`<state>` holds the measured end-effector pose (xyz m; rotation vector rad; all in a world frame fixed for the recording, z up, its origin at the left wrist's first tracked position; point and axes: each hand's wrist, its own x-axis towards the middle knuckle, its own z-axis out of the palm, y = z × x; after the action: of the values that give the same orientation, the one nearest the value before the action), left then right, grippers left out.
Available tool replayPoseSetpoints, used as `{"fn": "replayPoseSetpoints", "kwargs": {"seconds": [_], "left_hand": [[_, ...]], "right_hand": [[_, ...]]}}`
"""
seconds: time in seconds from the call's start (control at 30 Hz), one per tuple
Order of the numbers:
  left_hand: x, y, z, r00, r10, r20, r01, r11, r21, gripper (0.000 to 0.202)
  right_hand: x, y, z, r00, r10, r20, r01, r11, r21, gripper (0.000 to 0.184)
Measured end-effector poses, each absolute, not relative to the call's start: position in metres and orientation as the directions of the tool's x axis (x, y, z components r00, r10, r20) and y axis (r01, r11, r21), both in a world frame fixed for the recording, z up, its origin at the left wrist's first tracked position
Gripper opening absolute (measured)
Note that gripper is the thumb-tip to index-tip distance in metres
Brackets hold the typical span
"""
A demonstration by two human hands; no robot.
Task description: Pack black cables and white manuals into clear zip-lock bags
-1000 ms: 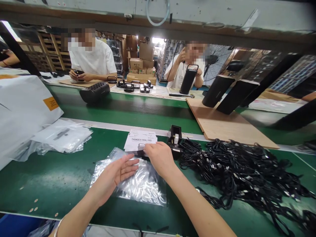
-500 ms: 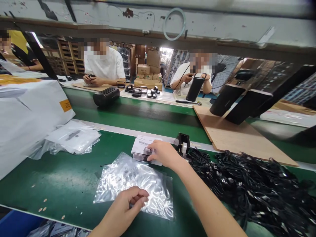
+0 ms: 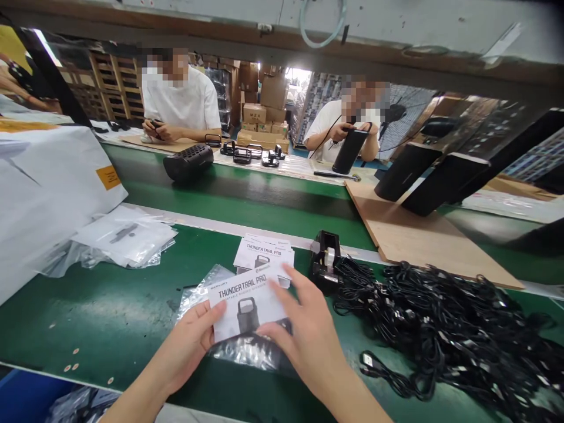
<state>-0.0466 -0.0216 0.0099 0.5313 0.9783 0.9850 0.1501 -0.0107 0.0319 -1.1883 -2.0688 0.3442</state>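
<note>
We've got a flat, rectangular paper booklet (image 3: 251, 314) in front of us, smooth & white w/ a gray speaker pic + dark lettering, held a bit tilted above the clear plastic bags (image 3: 247, 353), which look shiny & crinkled. Our L hand (image 3: 189, 341) pinches its L edge, thumb on top, fingers under; our R hand (image 3: 311, 332) is spread round the R side, a bit blurred, so we can't tell if it's gripping. Just behind sits a squared stack of the same booklets (image 3: 263, 254); next to it, on the R, a boxy black tape holder (image 3: 318, 270), hard & glossy, w/ a roll in it. Farther R: a big tangle of thin, rubbery black cables (image 3: 423, 323) w/ silvery plugs. All that's on the smooth green table (image 3: 110, 311). Vs. 0.5 s ago: R hand was at the stack & L hand was curled over the bags w/o a booklet; now the booklet's off the stack, betw. both hands, hiding much of the bags.
</note>
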Motion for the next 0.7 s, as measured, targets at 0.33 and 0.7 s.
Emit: {"fn": "replayPoseSetpoints", "kwargs": {"seconds": [0.33, 0.7], "left_hand": [[-0.011, -0.016, -0.003, 0.062, 0.993, -0.104, 0.661, 0.037, 0.749, 0.028], [0.018, -0.026, -0.011, 0.252, 0.96, -0.126, 0.855, -0.159, 0.493, 0.022]], "right_hand": [[0.224, -0.064, -0.02, 0.001, 0.932, -0.362, 0.127, -0.359, -0.924, 0.036], [0.239, -0.076, -0.014, 0.242, 0.9, -0.363, -0.031, -0.366, -0.93, 0.031]]}}
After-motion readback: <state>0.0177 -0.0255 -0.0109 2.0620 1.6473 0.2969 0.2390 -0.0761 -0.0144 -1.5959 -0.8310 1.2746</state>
